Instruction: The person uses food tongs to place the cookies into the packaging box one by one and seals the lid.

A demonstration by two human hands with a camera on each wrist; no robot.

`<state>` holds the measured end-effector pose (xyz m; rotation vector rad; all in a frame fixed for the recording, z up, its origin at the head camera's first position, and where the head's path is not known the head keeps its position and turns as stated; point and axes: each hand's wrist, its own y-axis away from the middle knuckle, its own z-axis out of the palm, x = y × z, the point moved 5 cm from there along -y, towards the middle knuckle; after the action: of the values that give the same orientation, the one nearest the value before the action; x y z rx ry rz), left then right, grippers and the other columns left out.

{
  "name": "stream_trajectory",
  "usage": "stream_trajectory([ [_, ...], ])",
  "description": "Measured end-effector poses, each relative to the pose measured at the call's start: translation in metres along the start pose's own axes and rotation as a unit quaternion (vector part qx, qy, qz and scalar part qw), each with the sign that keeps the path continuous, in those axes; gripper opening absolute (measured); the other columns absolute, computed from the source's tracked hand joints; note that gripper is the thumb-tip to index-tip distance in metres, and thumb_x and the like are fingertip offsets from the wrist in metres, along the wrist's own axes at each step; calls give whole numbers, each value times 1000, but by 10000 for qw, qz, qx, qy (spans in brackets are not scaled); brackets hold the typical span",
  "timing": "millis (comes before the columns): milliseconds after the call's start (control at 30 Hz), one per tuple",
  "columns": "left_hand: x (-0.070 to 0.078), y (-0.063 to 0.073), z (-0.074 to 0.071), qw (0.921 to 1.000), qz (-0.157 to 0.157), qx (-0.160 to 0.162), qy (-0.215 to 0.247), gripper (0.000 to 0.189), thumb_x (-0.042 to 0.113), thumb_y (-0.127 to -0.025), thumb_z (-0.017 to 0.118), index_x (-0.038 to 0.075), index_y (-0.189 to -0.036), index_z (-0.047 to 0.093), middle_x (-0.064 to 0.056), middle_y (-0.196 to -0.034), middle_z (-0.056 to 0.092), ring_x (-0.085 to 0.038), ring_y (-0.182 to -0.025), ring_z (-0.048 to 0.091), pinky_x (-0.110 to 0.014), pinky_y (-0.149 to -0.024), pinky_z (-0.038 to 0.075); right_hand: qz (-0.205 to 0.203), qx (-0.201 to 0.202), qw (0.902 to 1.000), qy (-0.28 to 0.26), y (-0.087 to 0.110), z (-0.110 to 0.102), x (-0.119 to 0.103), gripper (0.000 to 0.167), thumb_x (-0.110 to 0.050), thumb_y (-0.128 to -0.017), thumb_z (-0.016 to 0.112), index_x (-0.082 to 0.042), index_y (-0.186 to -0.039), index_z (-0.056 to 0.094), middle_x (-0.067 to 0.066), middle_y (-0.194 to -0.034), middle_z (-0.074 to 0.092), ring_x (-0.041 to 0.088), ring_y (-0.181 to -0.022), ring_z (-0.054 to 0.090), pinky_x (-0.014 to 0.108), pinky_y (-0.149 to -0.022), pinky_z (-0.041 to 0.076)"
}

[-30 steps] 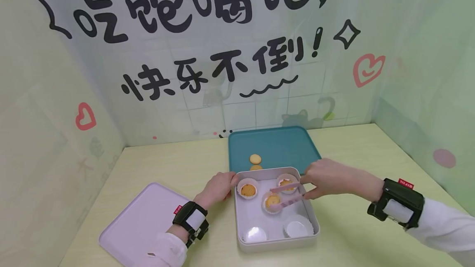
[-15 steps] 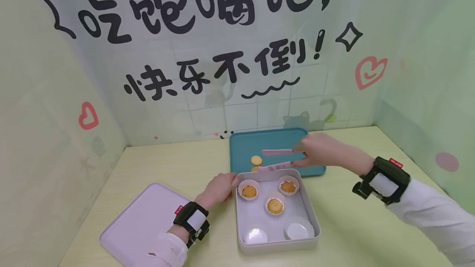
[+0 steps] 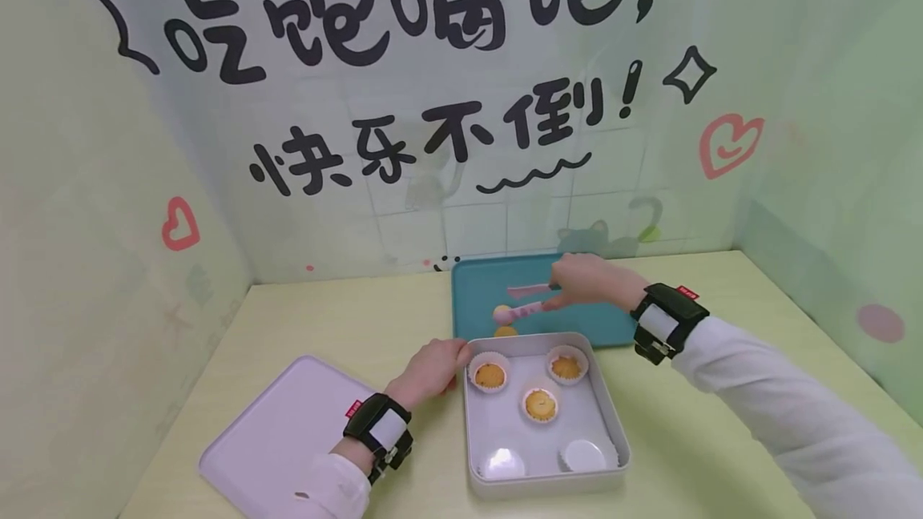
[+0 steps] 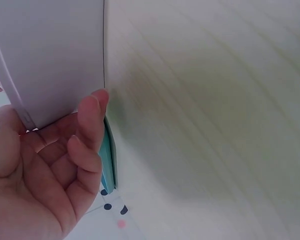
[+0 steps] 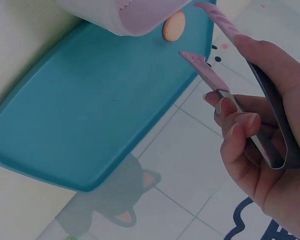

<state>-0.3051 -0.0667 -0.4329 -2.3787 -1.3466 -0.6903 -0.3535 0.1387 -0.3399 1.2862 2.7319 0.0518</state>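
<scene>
My right hand (image 3: 591,280) holds pink-tipped tongs (image 5: 217,77) over the teal tray (image 3: 469,295), their arms apart. One tong tip overlaps a round cookie in the head view; a second cookie (image 3: 505,331) lies nearer the box. In the right wrist view one cookie (image 5: 174,26) shows between the tips and the box. My left hand (image 3: 429,371) grips the back left corner of the pale lilac box (image 3: 548,488), fingers curled against its outer side (image 4: 50,55). Inside stand three paper cups with cookies, such as the middle cookie (image 3: 540,404), and two empty cups at the front.
A lilac tray or lid (image 3: 281,431) lies on the table left of the box, partly under my left forearm. A printed wall (image 3: 404,231) stands directly behind the teal tray. Side panels close in the table (image 3: 353,303) left and right.
My right hand has carried the tongs from above the box's middle cup back to the cookies on the teal tray. The middle cookie stays in its cup. My left hand keeps its place.
</scene>
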Motion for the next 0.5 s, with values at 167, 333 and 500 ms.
stream_trajectory([
  [167, 0, -1, 0, 10000, -40, -29, 27, 30, 20, -97, 36, 9, -73, 50, -7, -51, 50, -13, -37, 43, -27, -50, 36, 158, -54, 9999, -10, -10, 11, 7, 50, -41, -78, 67, -19, -50, 33, -9, -50, 13, 7, -44, 13, 25, -44, 14],
  [333, 0, -1, 0, 10000, 17, 7, -26, 30, 20, -97, 36, 9, -73, 50, -7, -50, 50, -12, -36, 43, -27, -51, 37, 402, -138, 9991, -68, -17, 17, 12, 53, -43, -78, 67, -18, -49, 31, -8, -48, 14, 7, -42, 13, 25, -43, 14],
  [500, 0, -1, 1, 10000, 44, 31, -55, 30, 19, -97, 36, 8, -73, 50, -8, -50, 51, -12, -36, 42, -26, -50, 36, 505, -187, 9985, -119, -21, 19, 12, 53, -42, -78, 67, -16, -49, 31, -7, -49, 15, 7, -41, 14, 25, -42, 14],
])
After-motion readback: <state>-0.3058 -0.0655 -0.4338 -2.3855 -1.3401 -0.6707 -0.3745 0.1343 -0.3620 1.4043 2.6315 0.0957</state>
